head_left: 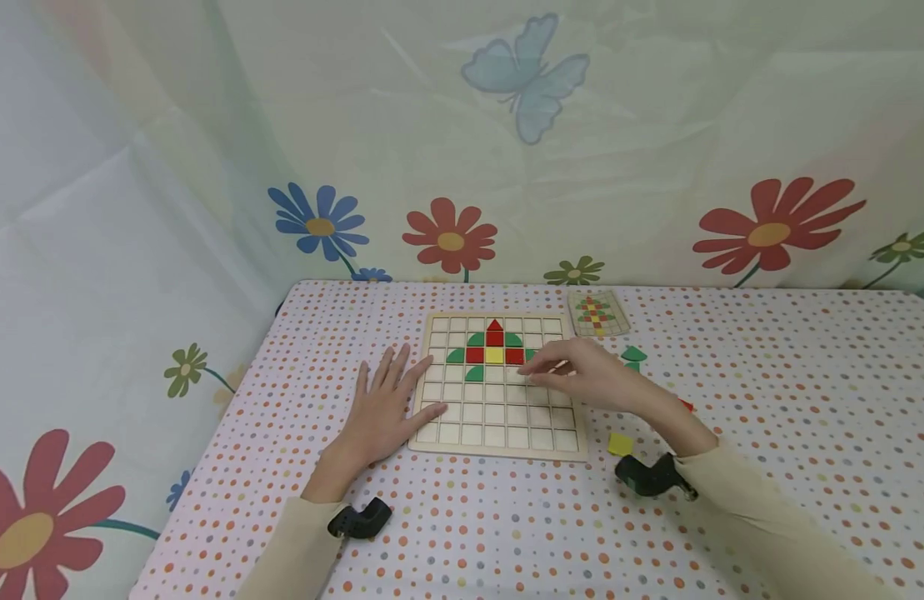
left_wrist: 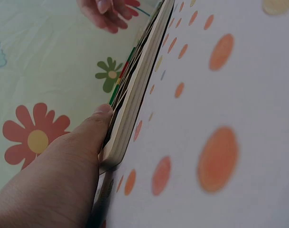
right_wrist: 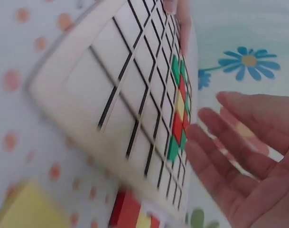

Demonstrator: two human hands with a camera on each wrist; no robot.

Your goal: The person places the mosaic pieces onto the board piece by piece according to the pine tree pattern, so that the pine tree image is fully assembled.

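A wooden grid board lies on the table, bearing red, green and yellow pieces in its upper half. A yellow square sits between two red squares, with a red triangle at the top and green quarter-circles around. My left hand rests at the board's left edge, fingers spread, its thumb on the rim. Over the right half hovers my right hand, fingers loosely bent and tips apart; nothing shows between them in the right wrist view. It hides some cells and part of a green piece.
Right of the board lie loose pieces: green ones, a yellow square and a red piece partly behind the right forearm. A pattern card lies at the back. Flowered cloth hangs behind the dotted table.
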